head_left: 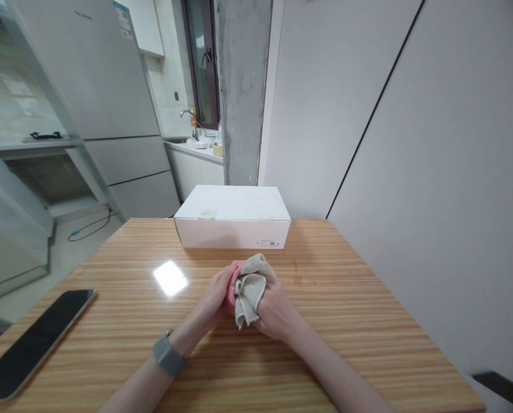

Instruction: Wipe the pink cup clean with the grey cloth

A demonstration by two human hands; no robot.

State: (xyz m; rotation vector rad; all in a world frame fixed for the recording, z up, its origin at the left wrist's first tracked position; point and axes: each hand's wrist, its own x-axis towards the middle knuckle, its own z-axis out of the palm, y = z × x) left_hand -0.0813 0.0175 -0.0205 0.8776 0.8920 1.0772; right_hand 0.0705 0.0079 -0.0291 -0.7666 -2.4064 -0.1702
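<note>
My left hand (216, 293) is closed around the left side of a pink object (230, 295), perhaps a cup or bowl; most of it is hidden by the fingers and cloth. A grey-beige cloth (251, 289) is bunched in my right hand (278, 310), whose fingers are wrapped around it. The cloth presses against the pink object, and one corner hangs down toward the table. Both hands are close together over the middle of the wooden table (325, 344). A grey band is on my left wrist.
A white box (234, 218) lies across the far part of the table. At the left edge rests a black phone (37, 344). Beyond the table stand a refrigerator (93, 86), a sink counter with a faucet (191, 120), and a white wall panel (368, 115) on the right.
</note>
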